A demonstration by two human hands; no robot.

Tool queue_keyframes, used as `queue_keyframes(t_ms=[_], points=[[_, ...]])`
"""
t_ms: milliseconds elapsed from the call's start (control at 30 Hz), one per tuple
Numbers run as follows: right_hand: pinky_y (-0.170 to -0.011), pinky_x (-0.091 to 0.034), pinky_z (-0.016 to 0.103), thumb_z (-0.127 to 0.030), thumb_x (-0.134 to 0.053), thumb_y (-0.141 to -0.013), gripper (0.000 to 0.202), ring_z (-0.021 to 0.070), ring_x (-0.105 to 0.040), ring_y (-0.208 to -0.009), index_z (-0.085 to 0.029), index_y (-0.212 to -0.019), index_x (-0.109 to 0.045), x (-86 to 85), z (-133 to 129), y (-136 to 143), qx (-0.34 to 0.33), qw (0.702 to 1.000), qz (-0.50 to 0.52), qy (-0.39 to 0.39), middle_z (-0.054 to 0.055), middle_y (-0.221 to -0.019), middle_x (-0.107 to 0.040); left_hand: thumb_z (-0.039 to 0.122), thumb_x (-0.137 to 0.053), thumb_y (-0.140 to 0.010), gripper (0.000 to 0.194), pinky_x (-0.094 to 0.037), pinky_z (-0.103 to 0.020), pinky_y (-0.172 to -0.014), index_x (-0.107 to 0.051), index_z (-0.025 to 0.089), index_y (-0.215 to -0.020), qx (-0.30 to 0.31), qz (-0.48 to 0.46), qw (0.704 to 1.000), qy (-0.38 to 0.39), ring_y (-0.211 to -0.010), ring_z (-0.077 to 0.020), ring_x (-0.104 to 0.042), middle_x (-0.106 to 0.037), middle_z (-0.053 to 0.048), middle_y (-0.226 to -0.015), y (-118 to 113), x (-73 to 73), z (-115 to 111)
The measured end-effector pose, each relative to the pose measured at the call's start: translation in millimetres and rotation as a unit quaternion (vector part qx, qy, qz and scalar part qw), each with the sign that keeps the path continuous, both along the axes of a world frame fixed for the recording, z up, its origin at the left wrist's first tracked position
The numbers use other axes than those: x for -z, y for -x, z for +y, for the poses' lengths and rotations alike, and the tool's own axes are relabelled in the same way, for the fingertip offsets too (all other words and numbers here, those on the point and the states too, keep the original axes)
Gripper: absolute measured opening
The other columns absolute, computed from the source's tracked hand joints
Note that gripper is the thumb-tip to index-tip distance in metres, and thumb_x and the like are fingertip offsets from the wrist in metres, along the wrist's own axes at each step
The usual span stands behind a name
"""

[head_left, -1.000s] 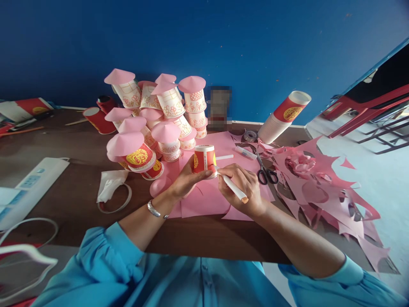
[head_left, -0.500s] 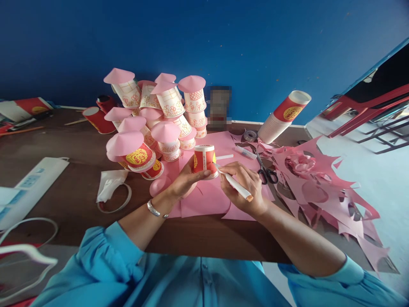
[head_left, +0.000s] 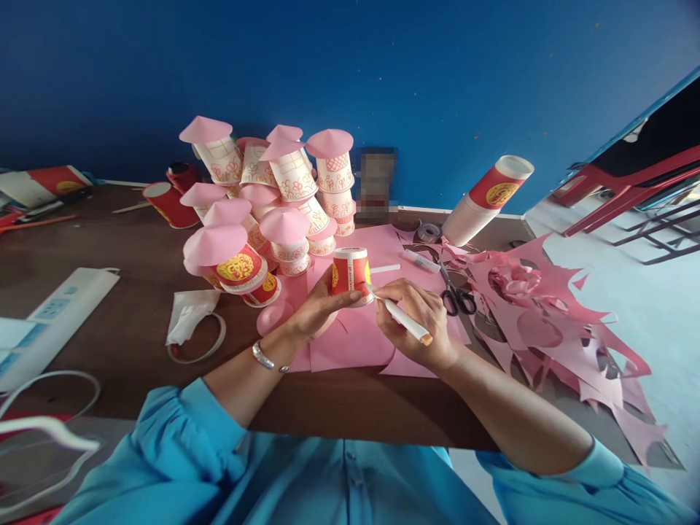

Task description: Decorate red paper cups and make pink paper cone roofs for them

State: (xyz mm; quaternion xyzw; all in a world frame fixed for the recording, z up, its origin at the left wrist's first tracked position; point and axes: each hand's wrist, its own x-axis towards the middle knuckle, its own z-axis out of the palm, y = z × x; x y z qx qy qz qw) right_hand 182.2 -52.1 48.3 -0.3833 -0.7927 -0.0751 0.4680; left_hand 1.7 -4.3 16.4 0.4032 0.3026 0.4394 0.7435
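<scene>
My left hand (head_left: 318, 306) is closed round a red paper cup (head_left: 350, 273) with yellow emblems, held upside down above pink paper (head_left: 350, 343). In my right hand (head_left: 418, 321) is a white marker pen (head_left: 405, 319) with an orange end. Its tip meets the cup's lower right side or comes very close to it. To the left stand several stacked paper cups with pink cone tops, among them one with a drawn pattern (head_left: 292, 175). Black-handled scissors (head_left: 458, 297) and a glue stick (head_left: 421, 261) lie just beyond my right hand.
Pink paper scraps (head_left: 547, 321) spread over the right side of the table. A tall leaning stack of paper cups (head_left: 481, 200) and a tape roll (head_left: 429, 232) are by the blue wall. At left are a white strap (head_left: 197, 328) and a power strip (head_left: 55, 321).
The pen tip has shifted slightly down along the side of the cup. Both hands otherwise keep nearly the same place and hold.
</scene>
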Motion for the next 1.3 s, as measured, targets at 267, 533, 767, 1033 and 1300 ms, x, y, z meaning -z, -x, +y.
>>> queue_keyframes(t_ms=[267,533,767,1033,1300], points=[[-0.061,-0.056,0.025,-0.01,-0.06,-0.095,0.016,0.0159,-0.073,-0.068,-0.021,-0.106,-0.061,-1.5,-2.2,-0.7,-0.016,0.999,0.026,-0.018,0.003,-0.082,-0.076,0.049,-0.087,-0.075,0.046,-0.059,-0.056,-0.09,-0.065,0.028,-0.109,-0.008,0.122,0.986,-0.116,-0.117,-0.0368,-0.062,-0.068,-0.005,-0.1,1.9,1.9,2.5],[-0.066,-0.061,0.028,-0.009,-0.063,-0.094,0.022,0.0174,-0.075,-0.073,-0.02,-0.112,-0.063,6.5,-2.8,2.2,-0.043,0.999,-0.005,-0.023,0.006,-0.088,-0.076,0.051,-0.086,-0.075,0.056,-0.053,-0.045,-0.092,-0.057,0.022,-0.113,-0.026,0.163,0.975,-0.15,-0.103,-0.0266,-0.06,-0.061,-0.004,-0.105,1.6,3.7,-2.4],[-0.065,-0.062,0.028,-0.009,-0.062,-0.094,0.025,0.0174,-0.075,-0.071,-0.021,-0.115,-0.06,6.8,-2.3,1.9,-0.041,0.999,-0.013,-0.02,0.005,-0.087,-0.077,0.052,-0.084,-0.077,0.054,-0.052,-0.042,-0.089,-0.056,0.023,-0.113,-0.028,0.164,0.973,-0.162,-0.1,-0.0248,-0.058,-0.06,-0.003,-0.106,1.3,6.5,-1.5],[-0.065,-0.06,0.027,-0.01,-0.062,-0.094,0.025,0.0176,-0.076,-0.071,-0.022,-0.116,-0.061,5.9,0.4,-0.2,-0.016,0.999,-0.012,-0.029,0.004,-0.087,-0.077,0.049,-0.08,-0.082,0.042,-0.053,-0.044,-0.088,-0.061,0.026,-0.111,-0.02,0.16,0.977,-0.138,-0.103,-0.0266,-0.061,-0.063,-0.003,-0.106,3.1,4.8,-2.7],[-0.063,-0.059,0.027,-0.011,-0.061,-0.095,0.023,0.0173,-0.075,-0.07,-0.021,-0.115,-0.062,4.1,1.7,0.6,-0.017,0.999,-0.007,-0.031,0.004,-0.087,-0.077,0.05,-0.083,-0.079,0.046,-0.054,-0.044,-0.087,-0.061,0.026,-0.112,-0.023,0.164,0.974,-0.155,-0.1,-0.0262,-0.061,-0.063,-0.003,-0.105,2.2,5.0,-1.4]])
